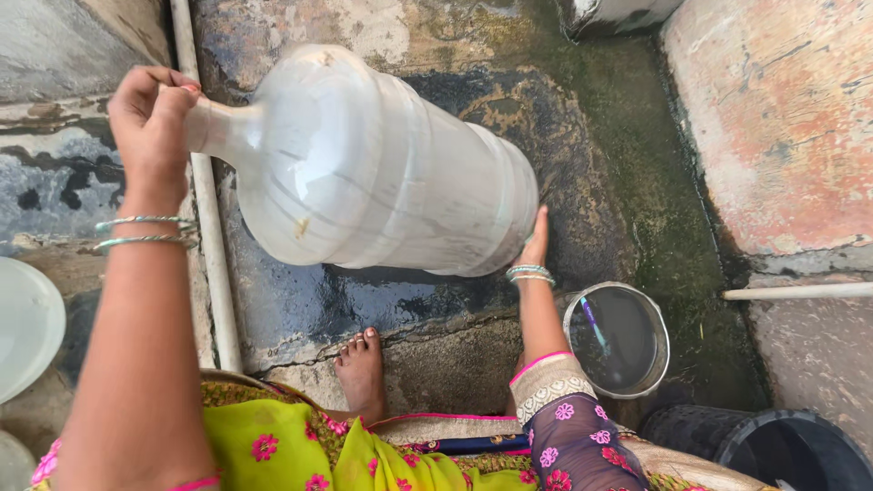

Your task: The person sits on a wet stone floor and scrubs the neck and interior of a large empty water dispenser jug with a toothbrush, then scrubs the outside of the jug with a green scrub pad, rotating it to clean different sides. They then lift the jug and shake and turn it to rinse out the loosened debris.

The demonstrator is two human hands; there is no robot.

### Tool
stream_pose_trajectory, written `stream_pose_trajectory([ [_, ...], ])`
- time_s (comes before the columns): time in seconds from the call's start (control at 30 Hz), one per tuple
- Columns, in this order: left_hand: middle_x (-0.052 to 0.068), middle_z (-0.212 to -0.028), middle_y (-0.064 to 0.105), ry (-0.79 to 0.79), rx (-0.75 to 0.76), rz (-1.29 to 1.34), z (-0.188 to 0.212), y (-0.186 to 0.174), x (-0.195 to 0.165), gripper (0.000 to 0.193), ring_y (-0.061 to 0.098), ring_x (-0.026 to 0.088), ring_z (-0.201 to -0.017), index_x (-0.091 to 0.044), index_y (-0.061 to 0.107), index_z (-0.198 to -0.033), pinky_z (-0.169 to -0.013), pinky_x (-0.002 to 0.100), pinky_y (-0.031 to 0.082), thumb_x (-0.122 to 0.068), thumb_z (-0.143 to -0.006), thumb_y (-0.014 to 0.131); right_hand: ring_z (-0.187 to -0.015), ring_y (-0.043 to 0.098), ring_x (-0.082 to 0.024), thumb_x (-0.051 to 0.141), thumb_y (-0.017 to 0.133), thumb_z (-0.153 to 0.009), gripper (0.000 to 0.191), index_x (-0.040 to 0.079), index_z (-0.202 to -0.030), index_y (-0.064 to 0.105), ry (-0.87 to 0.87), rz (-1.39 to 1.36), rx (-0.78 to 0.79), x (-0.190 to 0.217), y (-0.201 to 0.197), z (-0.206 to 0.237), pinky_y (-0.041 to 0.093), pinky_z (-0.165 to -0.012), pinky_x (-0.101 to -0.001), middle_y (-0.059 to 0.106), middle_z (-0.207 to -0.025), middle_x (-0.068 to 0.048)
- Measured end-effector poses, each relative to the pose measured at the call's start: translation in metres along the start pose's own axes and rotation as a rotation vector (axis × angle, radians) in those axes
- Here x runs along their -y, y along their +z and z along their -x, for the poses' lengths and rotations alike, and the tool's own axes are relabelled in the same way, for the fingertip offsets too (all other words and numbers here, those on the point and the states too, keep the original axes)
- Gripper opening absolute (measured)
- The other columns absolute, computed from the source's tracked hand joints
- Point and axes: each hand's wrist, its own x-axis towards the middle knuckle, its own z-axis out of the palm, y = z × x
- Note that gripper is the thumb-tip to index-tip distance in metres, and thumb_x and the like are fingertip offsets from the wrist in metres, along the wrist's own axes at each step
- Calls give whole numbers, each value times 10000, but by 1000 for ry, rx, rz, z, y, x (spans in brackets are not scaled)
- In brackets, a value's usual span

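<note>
Jug [382, 168] tilted: L hand [150, 118] clenched on neck, R hand [536, 241] flat under base.

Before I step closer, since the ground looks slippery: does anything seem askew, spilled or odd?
Yes. The big water jug lies tilted on its side, left hand gripping its neck, right hand at its base. The stone floor beneath is wet, with green growth.
</note>
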Motion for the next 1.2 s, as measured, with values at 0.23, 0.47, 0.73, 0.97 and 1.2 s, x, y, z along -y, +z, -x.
stream_pose_trajectory([
  [0.23, 41, -803, 634, -539, -362, 26, 28, 53, 66, 265, 541, 179, -661, -74, 661, -970, -562, 389, 372, -314, -931, 768, -880, 610, -217, 767, 461, -1001, 886, -93, -1088, 657, -66, 834, -347, 66, -45, 8, 498, -783, -397, 648, -976, -145],
  [0.47, 100, -1367, 596, -339, -251, -900, 19, 119, 59, 524, 457, 361, -1336, -189, 703, -1219, -1094, 715, 176, -599, -904, 618, -739, 532, -181, 541, 607, -987, 549, 1, -970, 704, -96, 1146, -227, 106, -101, 12, 450, -683, -394, 613, -826, -62],
  [0.73, 210, -1528, 469, 279, 392, -1077, 143, 289, 14, 789, 243, 475, -1483, -95, 565, -1444, -1152, 725, 13, -686, -934, 451, -1042, 668, -407, 247, 671, -864, 277, 117, -1093, 756, -314, 2045, -635, 127, -128, 79, 533, -852, -541, 721, -1105, -191],
  [0.97, 232, -1582, 426, 282, 560, -929, 146, 274, 29, 881, 238, 445, -1508, -95, 505, -1520, -1219, 670, 36, -742, -924, 456, -1039, 679, -329, 235, 726, -753, 389, 103, -1119, 730, -16, 1787, -458, 40, -164, 106, 554, -882, -475, 721, -1116, -142],
  [1.2, 109, -1561, 445, 263, 576, -1225, 111, 268, 40, 643, 268, 443, -1494, -278, 561, -1427, -1123, 745, -7, -585, -865, 501, -880, 715, -220, 105, 598, -874, 274, 5, -1099, 719, -342, 278, -218, 83, -144, 42, 581, -806, -340, 749, -1000, -104],
])
